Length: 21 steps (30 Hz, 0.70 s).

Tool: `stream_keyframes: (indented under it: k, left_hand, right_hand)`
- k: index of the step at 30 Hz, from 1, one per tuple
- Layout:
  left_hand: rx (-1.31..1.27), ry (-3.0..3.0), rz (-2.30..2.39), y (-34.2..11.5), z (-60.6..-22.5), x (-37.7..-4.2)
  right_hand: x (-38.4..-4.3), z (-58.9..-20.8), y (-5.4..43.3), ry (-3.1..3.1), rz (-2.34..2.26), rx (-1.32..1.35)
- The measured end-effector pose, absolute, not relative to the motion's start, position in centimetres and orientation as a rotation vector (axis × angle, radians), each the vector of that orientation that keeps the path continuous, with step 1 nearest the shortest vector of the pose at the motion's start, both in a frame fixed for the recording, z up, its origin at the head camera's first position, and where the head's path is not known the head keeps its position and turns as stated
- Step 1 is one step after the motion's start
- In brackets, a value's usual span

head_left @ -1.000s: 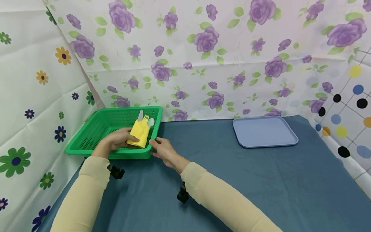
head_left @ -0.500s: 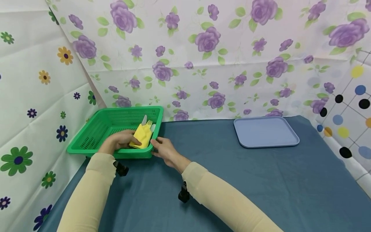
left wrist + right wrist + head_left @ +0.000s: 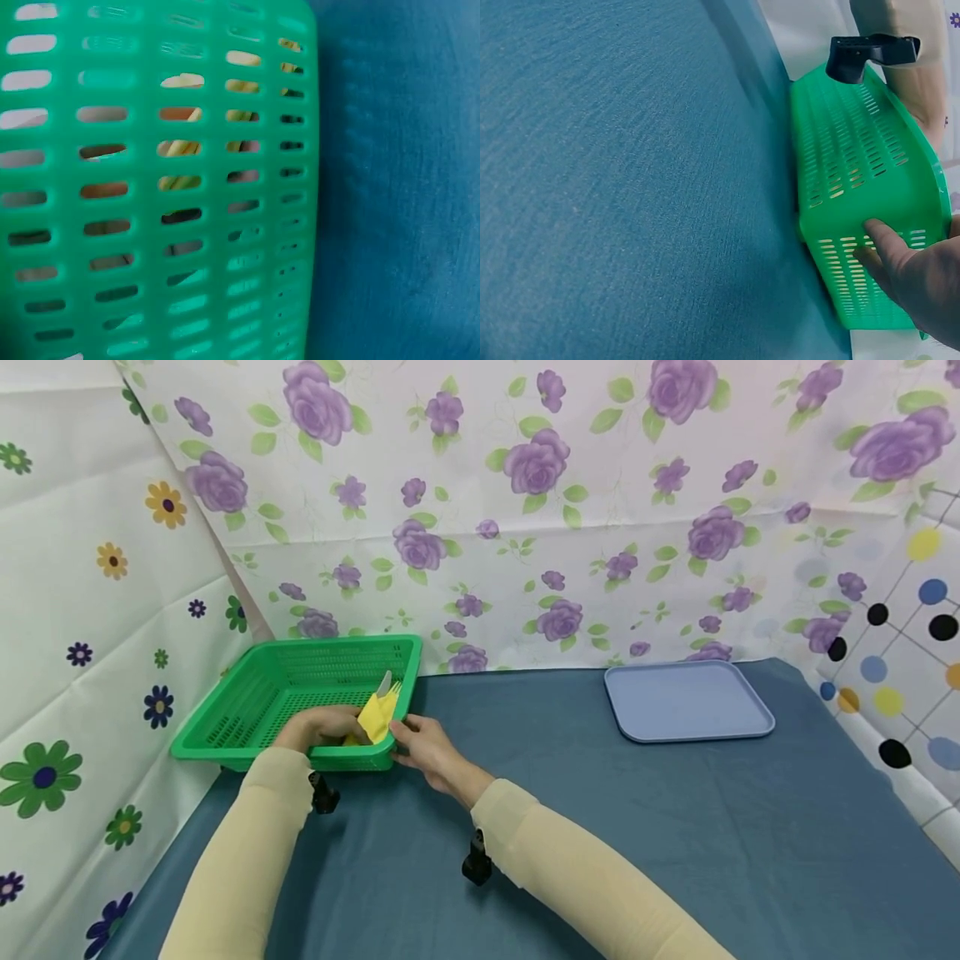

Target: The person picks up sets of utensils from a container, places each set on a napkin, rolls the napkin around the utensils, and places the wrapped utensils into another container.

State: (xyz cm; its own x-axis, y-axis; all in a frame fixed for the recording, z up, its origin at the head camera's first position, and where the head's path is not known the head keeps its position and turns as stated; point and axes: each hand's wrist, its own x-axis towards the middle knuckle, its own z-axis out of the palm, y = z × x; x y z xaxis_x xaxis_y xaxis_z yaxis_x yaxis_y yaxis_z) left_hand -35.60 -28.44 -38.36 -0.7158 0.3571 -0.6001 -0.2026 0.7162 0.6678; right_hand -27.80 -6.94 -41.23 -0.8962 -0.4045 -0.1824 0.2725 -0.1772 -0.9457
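A green plastic basket with slotted walls stands at the left of the table. Inside, by its right wall, a folded yellow napkin leans with a knife and the yellowish tines of a fork sticking out of the top. My left hand reaches over the front rim and holds the napkin low down; its fingertips are mostly hidden. In the left wrist view, bits of yellow show through the slots. My right hand grips the basket's front right corner, with fingers against the outer wall.
A pale blue-grey tray lies at the back right of the blue-covered table. Flower-printed sheets stand behind and at the left, and a dotted sheet stands at the right.
My left hand has moved right and lower into the basket with the napkin and cutlery, closer to the right wall. The spoon has gone out of sight. My right hand keeps its place.
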Motion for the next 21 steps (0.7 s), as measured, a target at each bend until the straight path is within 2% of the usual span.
stream_keyframes:
  k: [21]
  left_hand:
    - [0.123,2.184,0.892,-26.9,-38.1,-36.0]
  right_hand:
    - [-27.9,-40.9,-6.6,1.659,-2.128,-0.134]
